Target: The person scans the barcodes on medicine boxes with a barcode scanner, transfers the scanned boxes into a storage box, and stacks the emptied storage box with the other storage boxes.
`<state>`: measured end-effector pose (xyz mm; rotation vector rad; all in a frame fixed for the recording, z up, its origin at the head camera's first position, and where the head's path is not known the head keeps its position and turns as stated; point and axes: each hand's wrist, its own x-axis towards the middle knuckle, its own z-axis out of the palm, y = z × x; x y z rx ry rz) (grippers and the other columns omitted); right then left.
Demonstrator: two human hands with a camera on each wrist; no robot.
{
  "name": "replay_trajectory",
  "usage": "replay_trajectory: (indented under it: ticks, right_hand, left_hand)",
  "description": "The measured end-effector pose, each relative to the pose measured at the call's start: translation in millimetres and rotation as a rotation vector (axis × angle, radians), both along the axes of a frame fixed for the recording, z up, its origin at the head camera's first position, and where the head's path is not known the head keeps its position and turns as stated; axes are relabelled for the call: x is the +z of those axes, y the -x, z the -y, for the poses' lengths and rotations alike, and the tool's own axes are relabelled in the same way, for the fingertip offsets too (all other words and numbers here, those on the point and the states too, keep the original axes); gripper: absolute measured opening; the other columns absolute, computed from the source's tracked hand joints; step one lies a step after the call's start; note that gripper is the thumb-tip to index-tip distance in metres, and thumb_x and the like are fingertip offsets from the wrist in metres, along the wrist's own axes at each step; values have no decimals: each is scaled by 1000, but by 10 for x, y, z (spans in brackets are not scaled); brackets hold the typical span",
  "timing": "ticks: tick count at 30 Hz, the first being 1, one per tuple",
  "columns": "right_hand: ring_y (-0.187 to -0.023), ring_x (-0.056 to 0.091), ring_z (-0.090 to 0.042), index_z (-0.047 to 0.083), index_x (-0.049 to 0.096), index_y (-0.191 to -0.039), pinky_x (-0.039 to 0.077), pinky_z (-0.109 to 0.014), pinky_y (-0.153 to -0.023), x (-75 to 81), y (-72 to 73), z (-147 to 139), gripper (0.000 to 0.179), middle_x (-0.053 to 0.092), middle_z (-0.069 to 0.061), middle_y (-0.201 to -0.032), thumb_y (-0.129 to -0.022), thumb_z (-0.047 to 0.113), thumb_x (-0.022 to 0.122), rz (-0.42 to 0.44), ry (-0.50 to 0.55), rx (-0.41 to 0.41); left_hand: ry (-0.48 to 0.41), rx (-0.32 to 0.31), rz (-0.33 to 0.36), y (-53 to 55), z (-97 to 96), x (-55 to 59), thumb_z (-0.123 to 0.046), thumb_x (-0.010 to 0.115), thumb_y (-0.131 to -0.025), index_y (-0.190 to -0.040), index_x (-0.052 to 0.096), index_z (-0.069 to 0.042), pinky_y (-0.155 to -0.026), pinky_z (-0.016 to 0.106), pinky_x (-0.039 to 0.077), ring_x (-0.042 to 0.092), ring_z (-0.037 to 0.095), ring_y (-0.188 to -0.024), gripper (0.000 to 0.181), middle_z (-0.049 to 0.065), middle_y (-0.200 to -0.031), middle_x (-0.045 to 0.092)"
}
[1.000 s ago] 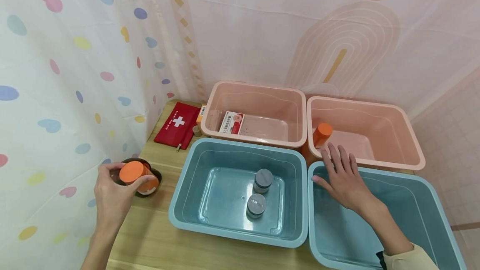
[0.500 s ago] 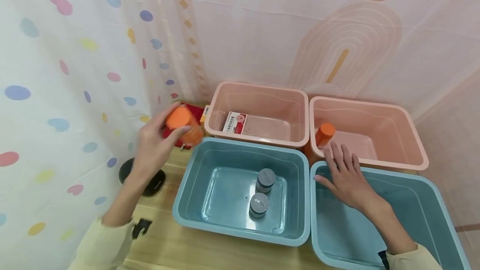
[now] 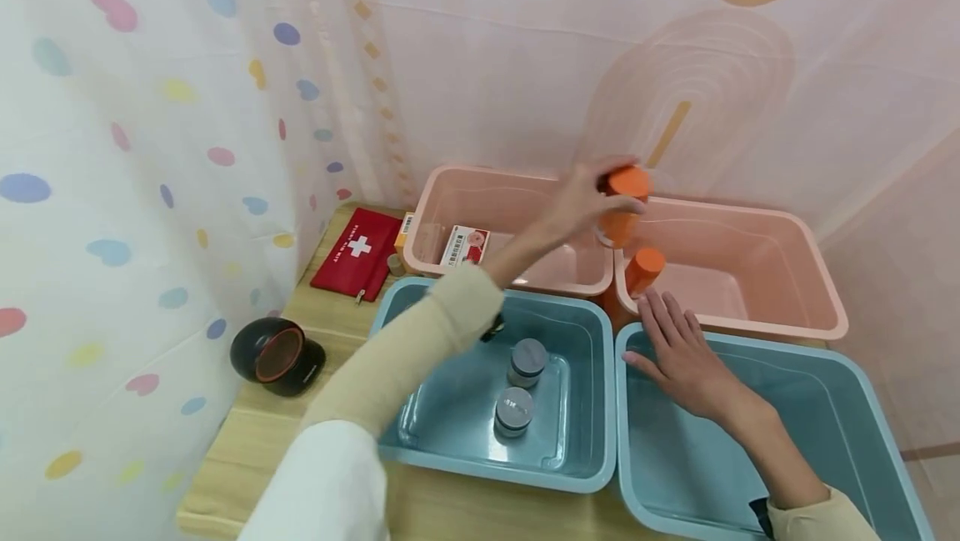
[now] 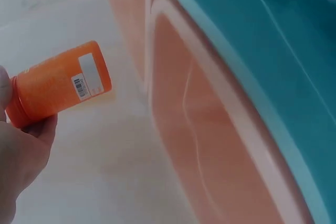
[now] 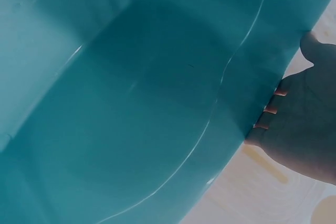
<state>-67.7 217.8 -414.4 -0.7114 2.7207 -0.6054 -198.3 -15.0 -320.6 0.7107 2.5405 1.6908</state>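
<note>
My left hand (image 3: 581,203) grips an orange bottle (image 4: 58,85) by its cap end, between thumb and fingers. A white barcode label shows on its side in the left wrist view. In the head view, hand and bottle are over the place where the two pink bins meet. Inside the right pink bin (image 3: 750,212), a second orange-capped container (image 3: 645,270) stands near the left wall. My right hand (image 3: 686,362) lies with straight fingers on the rim of the right blue bin (image 3: 806,351), its fingertips close to the pink bin's front edge.
The left blue bin (image 3: 480,474) holds two grey-lidded jars (image 3: 527,358) (image 3: 514,409). A white and red box (image 3: 465,245) is in the left pink bin (image 3: 510,176). A red first aid pouch (image 3: 356,253) and a black rounded object (image 3: 277,353) sit on the wooden table (image 3: 247,458).
My left hand has lifted the orange bottle away from the black object and carried it rightward across to the pink bins. My right hand has stayed nearly in place.
</note>
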Motion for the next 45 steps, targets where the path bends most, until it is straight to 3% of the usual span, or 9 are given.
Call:
replay_trajectory:
  ticks: [5,9,13,20,25,31,37,45]
  right_hand:
    - [-166,3,-54,-8,18,-171,6,-76,-131,-16,-51,34,92,9,-31,-180,-107,34,69,-12,7,11]
    - [-166,4,-55,-9,20,-170,6,-76,-130,-15,-92,48,91,10,-31,-180,-107,33,70,-31,10,20]
    - [-167,4,-53,-10,20,-170,7,-75,-131,10,-120,47,90,11,-31,-181,-107,33,69,-37,-5,23]
    - [-166,7,-54,-10,22,-170,10,-74,-131,33,-134,67,89,13,-32,-180,-107,32,69,-50,-39,20]
    - [-165,13,-55,-11,25,-168,15,-75,-130,33,-146,105,88,19,-32,-179,-107,32,70,-68,-51,20]
    - [-165,14,-55,-11,25,-168,15,-74,-130,41,-152,113,87,21,-32,-178,-108,33,69,-73,-60,16]
    - [-166,9,-55,-12,22,-169,10,-73,-132,32,-159,109,87,16,-32,-179,-108,30,69,-47,-42,17]
    - [-166,7,-54,-11,21,-169,8,-72,-132,10,-161,96,89,15,-32,-179,-107,31,69,-49,-43,24]
  left_hand:
    - [128,-69,-6,102,-511,-200,-22,88,-97,-158,58,-5,-89,13,50,64,20,-115,70,14,-150,67]
    - [252,-74,7,105,-750,-333,-28,88,-96,-159,59,-10,-88,11,49,64,15,-117,72,8,-150,68]
    - [294,-99,45,85,-877,-461,-28,85,-98,-159,59,-10,-82,9,49,64,13,-112,69,8,-150,69]
    - [314,-228,60,126,-993,-723,-24,82,-102,-157,59,-5,-87,7,47,64,16,-113,63,11,-150,69]
    - [350,-252,76,143,-1038,-870,-23,81,-102,-155,62,-5,-86,8,45,62,15,-109,60,10,-144,72]
    - [439,-265,85,133,-1080,-952,-21,81,-102,-152,64,-4,-81,12,47,61,14,-100,56,6,-123,73]
    - [532,-225,79,119,-1109,-966,-25,82,-101,-149,68,-8,-84,10,50,63,11,-102,53,3,-125,74]
    - [586,-166,137,73,-1136,-957,-24,82,-101,-143,72,-11,-81,12,51,62,10,-100,46,0,-120,73]
